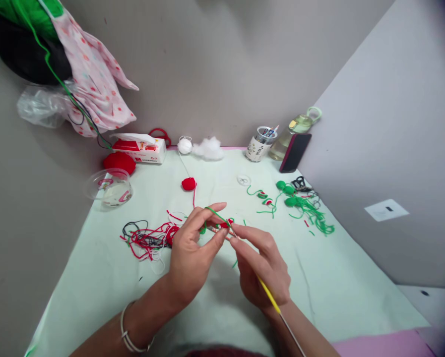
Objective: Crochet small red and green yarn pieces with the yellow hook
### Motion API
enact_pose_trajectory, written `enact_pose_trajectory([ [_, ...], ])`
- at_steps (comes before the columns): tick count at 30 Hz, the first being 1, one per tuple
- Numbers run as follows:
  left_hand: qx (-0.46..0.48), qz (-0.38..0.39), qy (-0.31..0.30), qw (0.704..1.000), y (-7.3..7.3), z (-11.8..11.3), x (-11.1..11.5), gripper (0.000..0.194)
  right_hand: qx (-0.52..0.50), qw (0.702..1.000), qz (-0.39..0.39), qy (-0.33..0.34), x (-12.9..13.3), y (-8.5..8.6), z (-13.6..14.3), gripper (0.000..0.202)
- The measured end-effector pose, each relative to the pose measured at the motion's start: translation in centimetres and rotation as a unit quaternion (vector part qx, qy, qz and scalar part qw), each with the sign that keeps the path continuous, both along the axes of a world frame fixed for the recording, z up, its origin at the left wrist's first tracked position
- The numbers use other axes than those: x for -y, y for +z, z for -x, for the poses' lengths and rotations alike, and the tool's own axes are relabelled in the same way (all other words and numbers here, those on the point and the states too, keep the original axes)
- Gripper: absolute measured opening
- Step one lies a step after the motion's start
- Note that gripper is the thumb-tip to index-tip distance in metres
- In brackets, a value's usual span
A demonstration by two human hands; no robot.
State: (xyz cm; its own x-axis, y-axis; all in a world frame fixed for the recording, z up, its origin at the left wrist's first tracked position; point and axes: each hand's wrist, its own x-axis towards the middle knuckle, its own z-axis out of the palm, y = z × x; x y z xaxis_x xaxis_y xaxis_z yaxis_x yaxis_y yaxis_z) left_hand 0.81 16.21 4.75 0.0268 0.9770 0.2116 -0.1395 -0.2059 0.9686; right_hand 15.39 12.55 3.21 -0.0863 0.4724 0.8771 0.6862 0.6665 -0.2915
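Note:
My left hand (194, 248) pinches a small red and green crochet piece (226, 224) between thumb and fingers, with green yarn (215, 213) running over its index finger. In my right hand (263, 263) is a crochet hook (270, 293) with a yellow grip, its tip at the crochet piece. The hook's metal shaft slants back toward the lower right. Both hands are close together above the middle of the table. Most of the crochet piece is hidden by my fingers.
Tangled red, black and white yarn (148, 240) lies left of my hands, a red yarn ball (188, 184) beyond them. Green yarn pieces (315, 210) lie at right. Along the back stand a tissue box (151, 152), pen holder (258, 146), bottle (284, 141) and phone (295, 152).

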Motion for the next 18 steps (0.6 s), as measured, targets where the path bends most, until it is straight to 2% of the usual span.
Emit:
enact_pose_trajectory([
  [10, -0.062, -0.108, 0.053, 0.991, -0.7, 0.1, -0.3, 0.036, -0.006, 0.999, 0.015, 0.047, 0.2, -0.1, -0.1, 0.038],
  [14, -0.081, -0.157, 0.05, 0.983, -1.2, 0.3, -0.6, 0.037, -0.035, 0.996, 0.064, 0.059, 0.3, 0.5, -0.2, 0.037],
  [18, -0.075, -0.167, 0.029, 0.983, -1.6, 0.5, -0.7, 0.043, -0.065, 0.993, 0.079, 0.06, 0.2, 0.8, -0.1, 0.031],
])
